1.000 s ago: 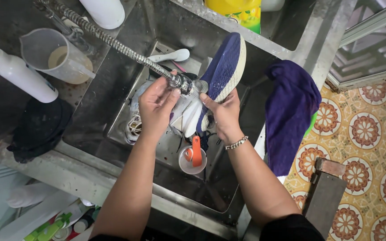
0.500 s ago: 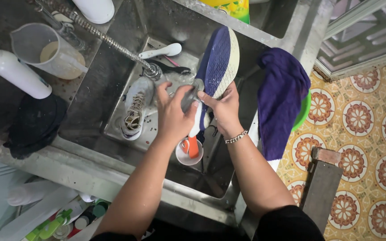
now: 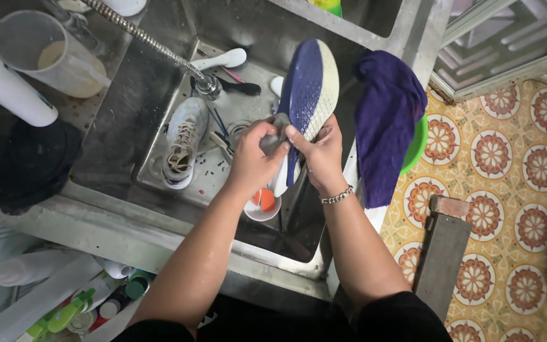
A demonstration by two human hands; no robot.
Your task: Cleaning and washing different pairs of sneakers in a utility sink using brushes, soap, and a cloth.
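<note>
The left hand (image 3: 252, 161) has come off the spray hose (image 3: 153, 45), which it was gripping a second ago, and now presses a small grey pad (image 3: 278, 132) against the side of the blue shoe (image 3: 308, 95). Its fingers are curled tight on the pad. The hose head has swung back and hangs over the far part of the sink (image 3: 128, 136), no longer aimed at the shoe, so rinsing has given way to scrubbing (a judgement from the grip and the pad's place, since no motion can be read from one picture).

The right hand (image 3: 321, 155) holds the shoe as before, fingers wrapped round its lower end, sole turned up and toe pointing away, tilted above the basin rather than resting in it. A bracelet (image 3: 335, 197) sits on that wrist.

Below the hands stands a small white cup (image 3: 262, 206) with something orange in it. A white laced shoe (image 3: 183, 142) lies in the basin, now in plain sight. A purple towel (image 3: 387, 120) hangs over the sink's right edge, and a clear jug (image 3: 39, 54) and a white bottle (image 3: 7, 85) stand on the wet desk at the left.
</note>
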